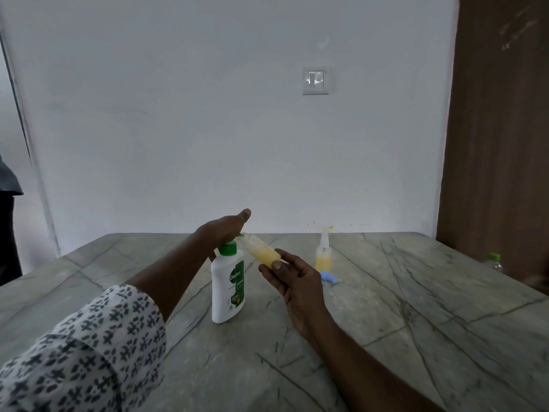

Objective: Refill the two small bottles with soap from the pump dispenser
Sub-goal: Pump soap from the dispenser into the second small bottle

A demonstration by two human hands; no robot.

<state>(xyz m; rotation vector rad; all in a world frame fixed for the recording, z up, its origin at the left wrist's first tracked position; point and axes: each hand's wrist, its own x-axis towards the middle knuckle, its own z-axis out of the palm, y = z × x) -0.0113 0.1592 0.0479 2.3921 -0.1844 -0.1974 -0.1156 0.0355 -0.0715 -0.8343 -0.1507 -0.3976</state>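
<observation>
1. Left hand [224, 228] flat, palm down on the pump dispenser [228, 288] head, fingers spread; best pressed slow and straight
2. Right hand [294, 285] pinching the tilted small bottle [261, 251], mouth right at the nozzle; probably worth keeping it snug there to avoid drips
3. Second bottle [323, 257] standing well apart on the table [416, 322], part full, blue cap [329, 277] lying just beside it

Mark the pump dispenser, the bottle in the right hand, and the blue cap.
pump dispenser [227, 288]: head view, white body left of the label.
held bottle [261, 252]: head view, soap-filled middle.
blue cap [328, 277]: head view, its side.
</observation>
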